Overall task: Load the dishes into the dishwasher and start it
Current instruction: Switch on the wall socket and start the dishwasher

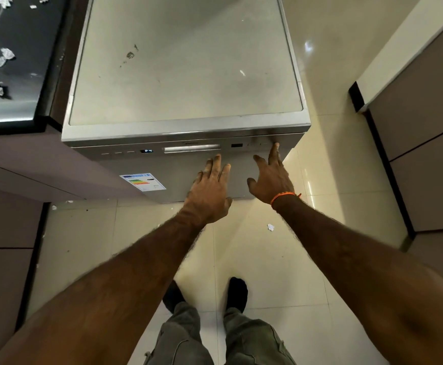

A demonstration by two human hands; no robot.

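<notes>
The small display (pixel 146 151) on the dishwasher's (pixel 188 75) control strip reads "P4" in pale lit characters. A brand name sits above the door handle (pixel 192 148) — too blurred to read. The energy label (pixel 143 182) on the door shows coloured bars — its print is illegible.
</notes>
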